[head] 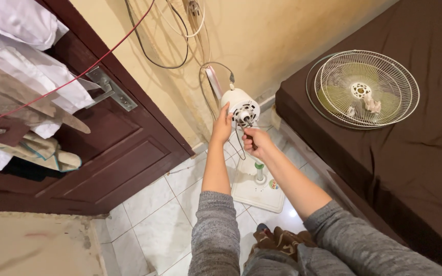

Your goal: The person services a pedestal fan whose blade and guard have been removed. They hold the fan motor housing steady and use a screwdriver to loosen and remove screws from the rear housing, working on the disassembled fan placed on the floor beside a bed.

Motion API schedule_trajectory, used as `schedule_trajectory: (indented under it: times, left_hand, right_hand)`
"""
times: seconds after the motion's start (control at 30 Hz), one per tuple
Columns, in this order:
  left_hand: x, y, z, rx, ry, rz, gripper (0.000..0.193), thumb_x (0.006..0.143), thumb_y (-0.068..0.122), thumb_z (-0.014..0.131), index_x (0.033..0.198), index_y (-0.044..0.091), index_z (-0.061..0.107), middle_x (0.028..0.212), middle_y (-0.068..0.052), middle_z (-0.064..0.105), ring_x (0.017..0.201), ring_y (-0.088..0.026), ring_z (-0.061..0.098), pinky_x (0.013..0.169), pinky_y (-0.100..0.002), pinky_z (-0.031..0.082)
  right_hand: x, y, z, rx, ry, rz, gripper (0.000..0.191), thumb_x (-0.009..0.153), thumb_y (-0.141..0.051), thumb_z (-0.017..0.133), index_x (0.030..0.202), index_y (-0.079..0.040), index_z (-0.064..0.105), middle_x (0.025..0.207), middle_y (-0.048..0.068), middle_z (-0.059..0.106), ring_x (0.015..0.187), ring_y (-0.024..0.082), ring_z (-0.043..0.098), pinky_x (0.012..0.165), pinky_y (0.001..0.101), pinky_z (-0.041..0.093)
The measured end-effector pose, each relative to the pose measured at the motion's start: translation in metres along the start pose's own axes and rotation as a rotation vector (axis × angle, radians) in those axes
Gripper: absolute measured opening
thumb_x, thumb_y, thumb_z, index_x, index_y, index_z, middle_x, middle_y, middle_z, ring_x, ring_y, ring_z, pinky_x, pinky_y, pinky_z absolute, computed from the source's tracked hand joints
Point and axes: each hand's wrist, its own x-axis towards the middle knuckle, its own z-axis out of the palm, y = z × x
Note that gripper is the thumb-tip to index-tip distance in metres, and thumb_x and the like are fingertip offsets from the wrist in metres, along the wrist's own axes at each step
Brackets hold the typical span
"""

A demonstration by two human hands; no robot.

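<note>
Nearest the camera are the person's two grey knitted sleeves (pixel 216 235), rising from the bottom edge, with a patch of brown patterned cloth (pixel 277 239) between them above the white tiled floor (pixel 149 220). At the lower left corner lies a pale, scuffed surface (pixel 31 245).

Further left and up, white and pale cloths (pixel 21 76) hang in front of a dark brown wooden door (pixel 124 148) with a metal handle plate (pixel 109 89); a thin red cord (pixel 78 76) runs slantwise across them.

In the middle, the left hand (pixel 222 127) is laid against the left side of the white fan motor housing (pixel 240 107), fingers wrapped partly round it, steadying it. The housing sits on top of a stand whose white base (pixel 256 189) rests on the floor beside the yellowish wall (pixel 262 36), and grey and white cables (pixel 180 46) hang down the wall above it. The right hand (pixel 256 140) is clenched around a slim dark tool (pixel 248 125), whose tip points at the front centre of the housing; what kind of tool it is cannot be told.

To the right, a round wire fan guard (pixel 367 88) with pale green blades behind it lies flat on a bed covered in dark brown sheeting (pixel 410 153), well apart from the housing.
</note>
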Motion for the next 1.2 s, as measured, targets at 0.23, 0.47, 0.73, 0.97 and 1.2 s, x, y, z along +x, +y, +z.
schedule_trajectory:
  times: [0.23, 0.47, 0.73, 0.97, 1.2]
  left_hand:
    - [0.0, 0.005, 0.001, 0.008, 0.015, 0.068, 0.048, 0.105, 0.029, 0.054, 0.152, 0.03, 0.044, 0.129, -0.026, 0.067, 0.121, -0.045, 0.063, 0.098, -0.048, 0.051]
    - [-0.008, 0.011, -0.001, 0.031, -0.02, 0.018, 0.049, 0.105, 0.029, 0.052, 0.153, 0.032, 0.042, 0.124, -0.027, 0.068, 0.116, -0.044, 0.065, 0.096, -0.048, 0.052]
    - [-0.011, 0.013, -0.001, 0.018, -0.055, -0.063, 0.05, 0.105, 0.029, 0.052, 0.154, 0.033, 0.041, 0.117, -0.026, 0.071, 0.108, -0.043, 0.07, 0.095, -0.047, 0.053]
    - [-0.002, 0.008, 0.004, -0.021, 0.019, 0.035, 0.05, 0.105, 0.027, 0.052, 0.154, 0.03, 0.041, 0.136, -0.025, 0.064, 0.125, -0.043, 0.062, 0.102, -0.046, 0.05]
    - [0.001, 0.003, 0.006, -0.018, 0.031, 0.065, 0.05, 0.105, 0.026, 0.052, 0.154, 0.028, 0.041, 0.136, -0.026, 0.064, 0.127, -0.044, 0.061, 0.102, -0.046, 0.05]
  right_hand:
    - [-0.008, -0.004, -0.004, -0.124, 0.094, 0.02, 0.019, 0.089, -0.017, 0.069, 0.083, -0.009, 0.053, 0.068, 0.004, 0.057, 0.052, 0.011, 0.046, 0.041, 0.0248, 0.033]
    - [-0.018, 0.014, -0.007, -1.25, 0.368, -0.875, 0.026, 0.078, -0.013, 0.078, 0.085, -0.002, 0.055, 0.074, 0.014, 0.063, 0.067, 0.027, 0.065, 0.056, 0.0363, 0.053]
    - [-0.039, 0.026, 0.002, -2.285, 0.489, -1.168, 0.027, 0.08, -0.004, 0.064, 0.106, 0.0, 0.063, 0.078, 0.018, 0.067, 0.066, 0.03, 0.071, 0.049, 0.0374, 0.057]
    - [-0.014, 0.026, 0.011, -2.191, 0.414, -0.932, 0.028, 0.084, -0.002, 0.062, 0.111, 0.004, 0.064, 0.081, 0.022, 0.068, 0.067, 0.035, 0.072, 0.053, 0.0422, 0.058]
    - [0.012, 0.008, -0.007, -1.459, 0.207, -1.219, 0.017, 0.093, -0.008, 0.063, 0.106, -0.006, 0.074, 0.089, 0.019, 0.074, 0.077, 0.036, 0.072, 0.065, 0.0424, 0.057]
